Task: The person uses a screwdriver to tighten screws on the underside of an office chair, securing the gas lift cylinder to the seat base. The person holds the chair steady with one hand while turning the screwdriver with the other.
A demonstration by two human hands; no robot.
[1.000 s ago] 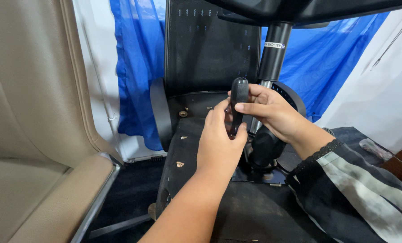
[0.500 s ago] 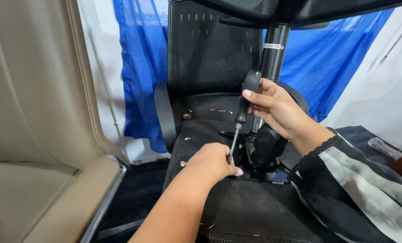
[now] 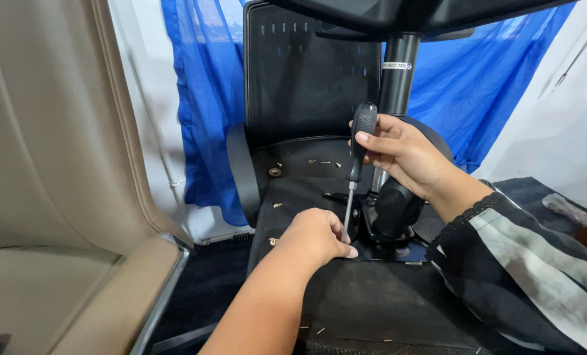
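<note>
The overturned office chair's black seat underside (image 3: 372,296) served as the work surface, spreading from the near edge toward the far mesh backrest. Several small brass-coloured screws (image 3: 324,162) lay loose on its far part, with a larger round-headed one (image 3: 275,171) to their left. Two more (image 3: 277,205) sat along the left edge, and thin nails or pins (image 3: 319,331) were scattered on the near fabric.
</note>
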